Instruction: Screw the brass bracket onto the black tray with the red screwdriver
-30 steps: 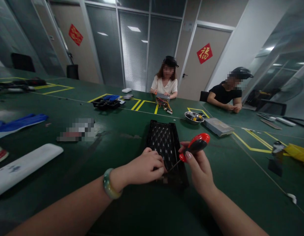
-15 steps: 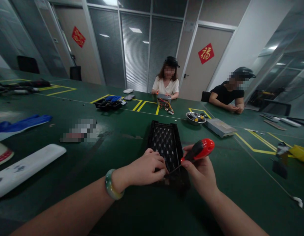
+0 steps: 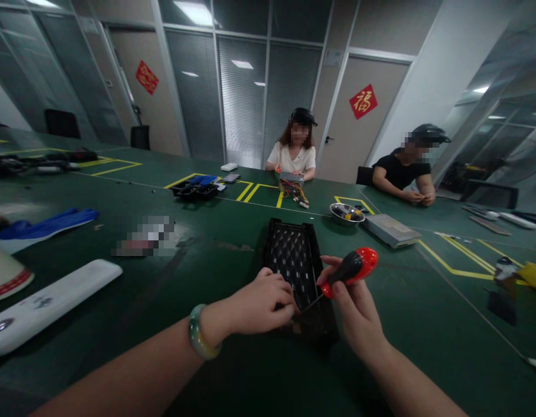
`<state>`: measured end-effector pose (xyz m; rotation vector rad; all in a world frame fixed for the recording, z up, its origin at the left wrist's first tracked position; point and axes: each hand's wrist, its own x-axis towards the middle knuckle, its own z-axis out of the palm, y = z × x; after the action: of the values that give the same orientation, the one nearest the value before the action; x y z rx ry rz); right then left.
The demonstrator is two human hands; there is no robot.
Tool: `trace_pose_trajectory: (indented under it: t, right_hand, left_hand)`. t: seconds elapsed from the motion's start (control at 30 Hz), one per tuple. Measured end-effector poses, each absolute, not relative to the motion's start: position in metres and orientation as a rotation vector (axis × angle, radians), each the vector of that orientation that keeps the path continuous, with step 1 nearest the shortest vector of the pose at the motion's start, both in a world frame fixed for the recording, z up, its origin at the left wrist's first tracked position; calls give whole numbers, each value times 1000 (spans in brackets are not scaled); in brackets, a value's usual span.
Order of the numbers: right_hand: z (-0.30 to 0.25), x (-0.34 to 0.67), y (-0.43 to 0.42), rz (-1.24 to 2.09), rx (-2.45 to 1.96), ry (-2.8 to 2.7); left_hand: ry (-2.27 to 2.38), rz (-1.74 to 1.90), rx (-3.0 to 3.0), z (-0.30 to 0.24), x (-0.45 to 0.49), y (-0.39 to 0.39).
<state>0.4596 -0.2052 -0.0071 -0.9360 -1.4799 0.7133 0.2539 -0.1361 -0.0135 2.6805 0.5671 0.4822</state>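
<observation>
A black plastic panel (image 3: pixel 293 255) with a diamond-patterned surface lies lengthwise on the green table in front of me. My left hand (image 3: pixel 265 302) is over its near left part, fingers curled down against it; whether a small piece is under the fingertips is hidden. In my right hand (image 3: pixel 352 301) is a screwdriver (image 3: pixel 352 269) with a red and black handle, gripped between thumb and fingers. Its thin shank slants down to the left, toward the panel's near end beside my left fingertips. The tip's exact contact is too dark to see.
A metal bowl of small parts (image 3: pixel 347 214) and a flat grey box (image 3: pixel 392 230) lie beyond my right hand. To the left are a long white device (image 3: pixel 55 304) and blue gloves (image 3: pixel 48 225). Two people sit across the table, one at a metal unit with wires (image 3: pixel 294 186).
The whole view has shifted a little, so the scene sits lower. My right fingers have moved slightly on the screwdriver handle, showing more of its red collar. My left hand stays on the panel.
</observation>
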Motion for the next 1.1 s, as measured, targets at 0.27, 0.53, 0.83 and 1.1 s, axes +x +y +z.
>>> trace_pose_trajectory:
  t: [0.27, 0.53, 0.83, 1.1]
  right_hand:
    - [-6, 461, -206, 747, -910, -1455]
    - [-6, 460, -201, 721, -1010, -1371]
    - [-7, 459, -202, 699, -1082, -1337]
    - [-12, 459, -201, 641, -1106, -1371]
  left_hand:
    - [573, 470, 2711, -14, 253, -135]
    - [581, 468, 2717, -14, 254, -135]
    - [583, 475, 2710, -14, 254, -136]
    - [593, 466, 2695, -11, 253, -137]
